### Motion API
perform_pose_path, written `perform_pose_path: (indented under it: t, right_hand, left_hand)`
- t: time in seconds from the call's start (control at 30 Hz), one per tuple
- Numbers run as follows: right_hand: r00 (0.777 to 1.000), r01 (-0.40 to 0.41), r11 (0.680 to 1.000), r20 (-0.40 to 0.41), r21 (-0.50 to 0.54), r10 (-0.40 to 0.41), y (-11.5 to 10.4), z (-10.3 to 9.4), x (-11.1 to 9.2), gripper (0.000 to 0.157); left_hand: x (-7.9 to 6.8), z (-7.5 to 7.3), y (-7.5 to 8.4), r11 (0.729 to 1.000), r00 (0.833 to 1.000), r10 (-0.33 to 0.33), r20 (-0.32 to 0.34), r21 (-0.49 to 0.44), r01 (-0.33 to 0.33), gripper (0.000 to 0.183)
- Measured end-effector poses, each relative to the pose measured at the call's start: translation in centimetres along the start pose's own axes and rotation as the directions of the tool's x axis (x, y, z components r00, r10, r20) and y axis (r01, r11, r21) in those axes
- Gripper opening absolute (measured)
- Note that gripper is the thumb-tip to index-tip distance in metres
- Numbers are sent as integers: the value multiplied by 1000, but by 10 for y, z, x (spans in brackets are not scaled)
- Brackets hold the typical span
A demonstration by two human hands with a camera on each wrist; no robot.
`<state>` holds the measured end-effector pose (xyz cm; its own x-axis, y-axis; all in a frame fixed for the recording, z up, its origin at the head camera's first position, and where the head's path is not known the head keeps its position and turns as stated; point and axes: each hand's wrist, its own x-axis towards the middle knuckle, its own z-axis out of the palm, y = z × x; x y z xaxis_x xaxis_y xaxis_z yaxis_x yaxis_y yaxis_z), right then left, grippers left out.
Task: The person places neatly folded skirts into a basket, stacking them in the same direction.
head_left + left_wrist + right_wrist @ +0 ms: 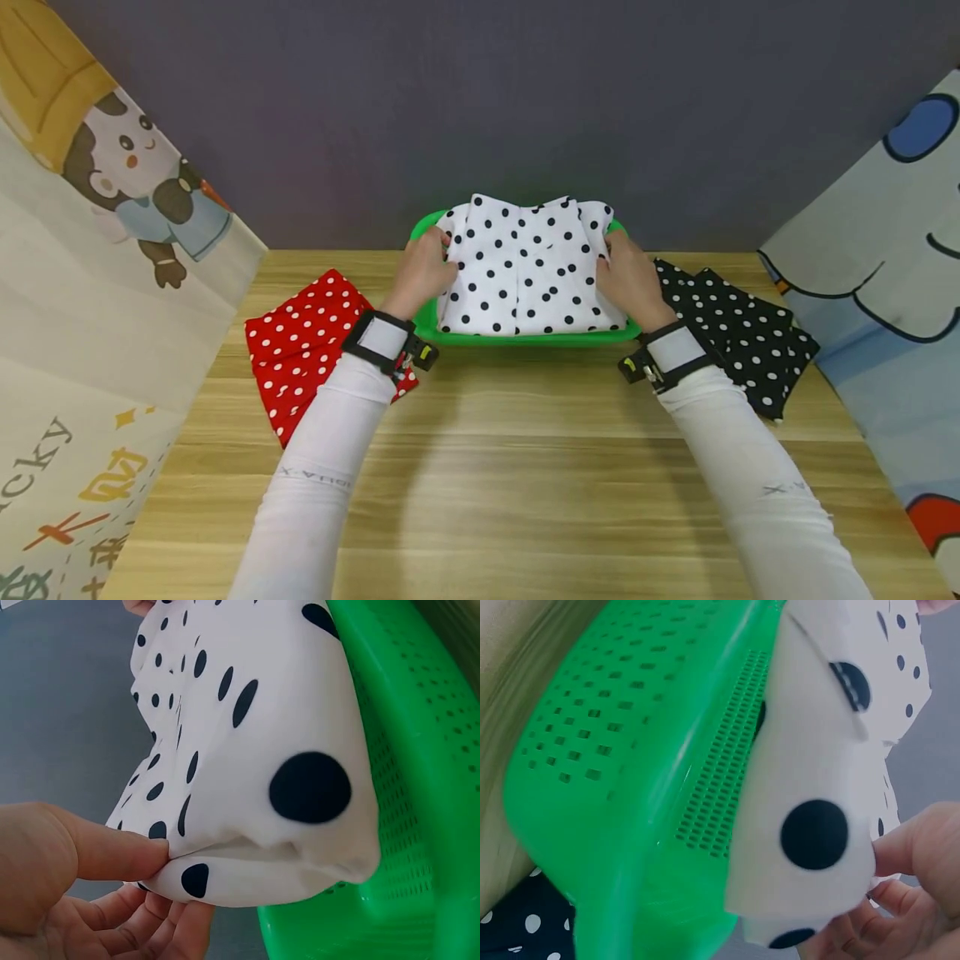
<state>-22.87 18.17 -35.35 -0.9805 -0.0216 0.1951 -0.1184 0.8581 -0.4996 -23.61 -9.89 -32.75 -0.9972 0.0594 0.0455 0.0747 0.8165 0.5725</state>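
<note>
A folded white cloth with black dots (528, 271) is held between my two hands, over a green perforated basket (525, 340). My left hand (423, 271) pinches the cloth's left side, thumb on top and fingers beneath, as the left wrist view shows. At the opposite side my right hand (630, 279) pinches it the same way, with the thumb (900, 851) on the near face. In both wrist views the cloth hangs partly inside the basket's rim (390, 712). Whether its underside touches the basket floor is hidden.
A red cloth with white dots (307, 350) lies on the wooden table (525, 492), left of the basket and partly under my left forearm. A black cloth with white dots (735, 333) lies to the right, partly behind my right wrist. A dark wall (480, 100) stands behind.
</note>
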Motion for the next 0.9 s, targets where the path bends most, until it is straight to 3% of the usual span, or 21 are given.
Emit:
perform_pose_path:
  t: [0.3,0.5,0.73,0.9]
  right_hand:
    - [992,-86,995,83,-53,90,-2,6,19,34]
    - [978,-114,986,161,-119,133,0,14,29,38]
    - [947,-125,980,275,-152,163,0,20,38,40]
    - [918,-119,978,357,-169,174,2,24,41,45]
  left_hand:
    - [18,5,-1,998,999,-41,28,39,40,32]
    - [27,14,-4,995,996,-67,58,71,63,17]
    - [35,22,-8,991,987,-110,116,87,101,22]
    - [38,27,-10,989,977,-146,153,60,139,12]
